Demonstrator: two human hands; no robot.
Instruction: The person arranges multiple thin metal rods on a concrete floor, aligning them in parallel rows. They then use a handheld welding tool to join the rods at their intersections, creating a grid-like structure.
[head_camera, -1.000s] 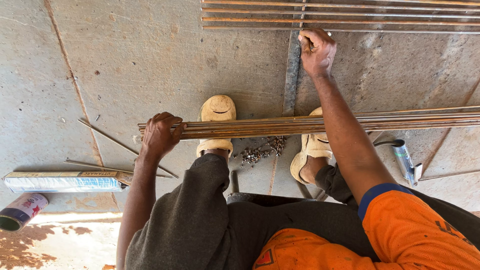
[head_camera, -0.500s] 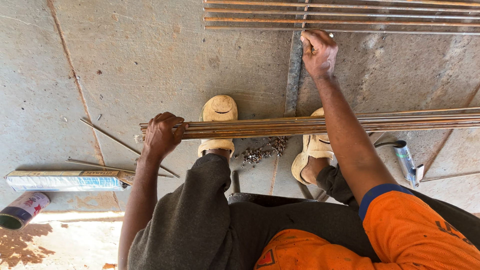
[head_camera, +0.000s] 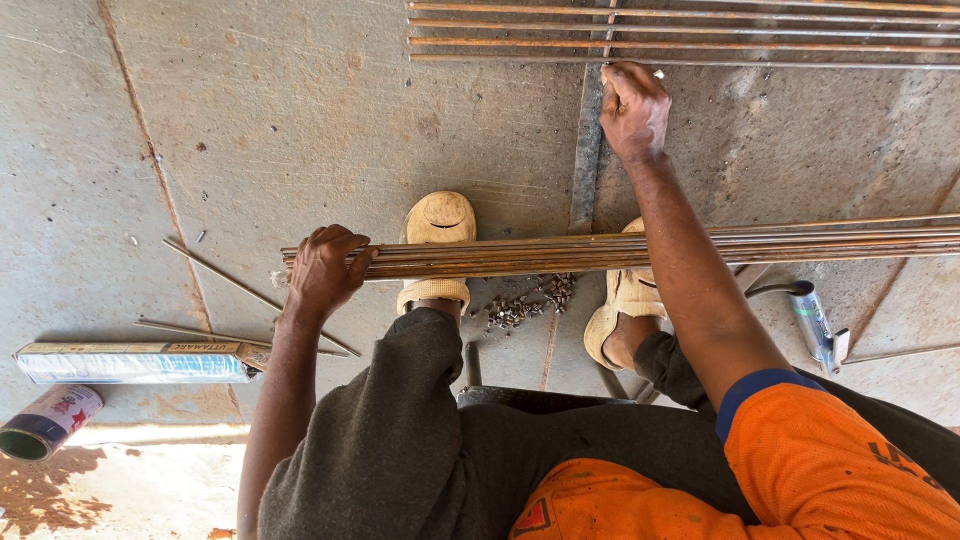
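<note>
Head view, looking down at a seated person over a concrete floor (head_camera: 300, 120). The left hand (head_camera: 325, 270) is closed around the near end of a bundle of thin rusty rods (head_camera: 640, 250), fingers curled over the top and thumb beneath; the bundle runs level from this hand across both knees and out of view at the right edge. The right hand (head_camera: 633, 108) reaches forward, fingers pinched together on a small pale piece (head_camera: 657, 73) whose kind cannot be told, its knuckles just below the nearest of four parallel rods (head_camera: 700, 40) laid flat on the floor at the top. A flat metal bar (head_camera: 585, 150) lies lengthwise under that hand and runs back toward the knees.

Both feet, in tan shoes (head_camera: 438, 225), rest under the bundle; between them lies a small heap of metal bits (head_camera: 525, 305). Left of the left arm lie a long flat box (head_camera: 135, 362), a can (head_camera: 45, 423) on its side, and a few loose rods (head_camera: 240, 285). A metal tool (head_camera: 815, 320) lies to the right of the right leg.

Compared with the frame half a second earlier, both hands keep the same grips and places; the bundle has not shifted, and the right hand remains at the nearest rod.
</note>
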